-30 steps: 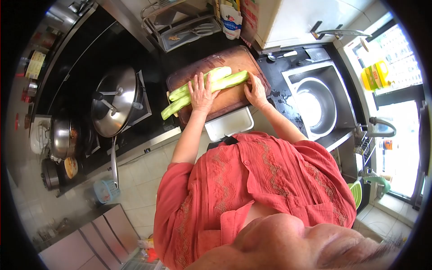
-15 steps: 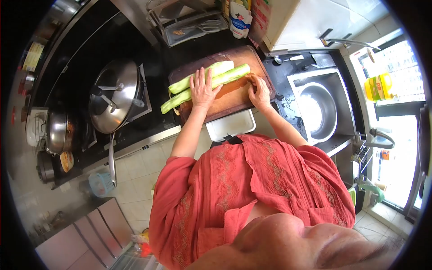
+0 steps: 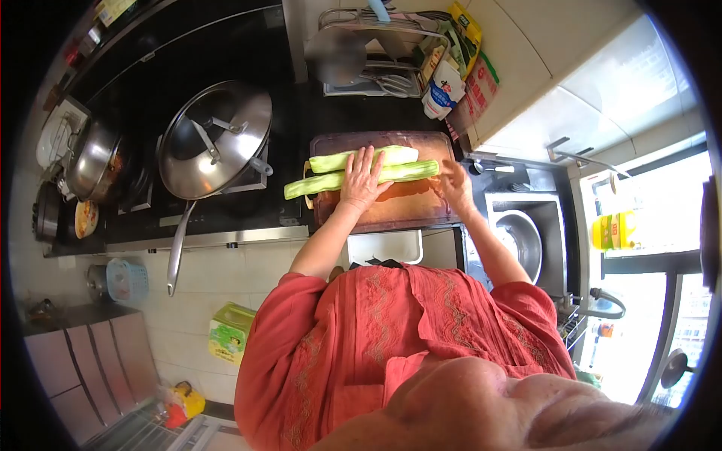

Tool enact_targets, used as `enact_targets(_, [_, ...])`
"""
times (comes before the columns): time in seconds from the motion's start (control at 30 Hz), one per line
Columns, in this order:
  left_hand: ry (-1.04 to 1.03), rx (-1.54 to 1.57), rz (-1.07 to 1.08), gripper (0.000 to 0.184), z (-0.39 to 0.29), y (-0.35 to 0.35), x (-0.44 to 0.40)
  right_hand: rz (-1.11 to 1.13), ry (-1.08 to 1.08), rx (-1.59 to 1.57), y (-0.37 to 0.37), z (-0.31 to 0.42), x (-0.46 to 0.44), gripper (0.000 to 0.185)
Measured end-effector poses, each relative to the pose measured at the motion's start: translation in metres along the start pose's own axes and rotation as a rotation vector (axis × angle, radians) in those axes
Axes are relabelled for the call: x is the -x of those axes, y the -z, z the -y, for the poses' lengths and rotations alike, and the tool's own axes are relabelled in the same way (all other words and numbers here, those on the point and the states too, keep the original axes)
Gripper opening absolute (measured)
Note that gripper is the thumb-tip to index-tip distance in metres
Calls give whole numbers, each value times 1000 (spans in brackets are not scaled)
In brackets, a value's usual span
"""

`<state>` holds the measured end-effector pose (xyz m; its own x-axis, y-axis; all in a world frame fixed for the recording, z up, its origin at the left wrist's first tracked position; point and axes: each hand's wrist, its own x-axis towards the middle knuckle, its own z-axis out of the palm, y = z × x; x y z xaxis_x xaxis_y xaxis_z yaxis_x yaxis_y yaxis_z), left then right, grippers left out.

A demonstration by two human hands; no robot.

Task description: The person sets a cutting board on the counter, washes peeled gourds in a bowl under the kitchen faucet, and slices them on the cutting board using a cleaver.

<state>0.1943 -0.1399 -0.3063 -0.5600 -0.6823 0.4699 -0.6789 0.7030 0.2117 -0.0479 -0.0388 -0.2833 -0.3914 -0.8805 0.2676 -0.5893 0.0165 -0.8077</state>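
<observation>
Two long, peeled, pale-green vegetables (image 3: 323, 184) lie side by side on a brown cutting board (image 3: 421, 212). The nearer one reaches past the board's left edge. My left hand (image 3: 362, 184) rests flat across both, its fingers stretched out and slightly spread. By the right end of the nearer vegetable is my right hand (image 3: 456, 189). Its fingers are partly blurred, and whether they grip anything does not show. A darker orange-brown strip lies along the board below the nearer vegetable; I cannot make out what it is.
Left of the board, a lidded pan (image 3: 218, 139) sits on the stove, its handle (image 3: 179, 252) jutting over the front edge. A sink (image 3: 553, 233) is at the right. Scissors (image 3: 391, 83) lie in a tray behind the board. A white container (image 3: 385, 246) stands below its front edge.
The camera view has turned, so the board now looks level. My right hand has shifted to the nearer vegetable's right end. My left hand stays on both vegetables.
</observation>
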Motion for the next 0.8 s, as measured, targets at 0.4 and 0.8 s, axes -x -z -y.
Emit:
enact_targets(0.4, [-82, -8, -52, 77, 4, -6, 0, 301, 349, 378, -26, 133, -113, 31])
enact_targets(0.8, [-186, -2, -36, 71, 4, 1, -1, -11, -171, 413, 70, 29, 130, 28])
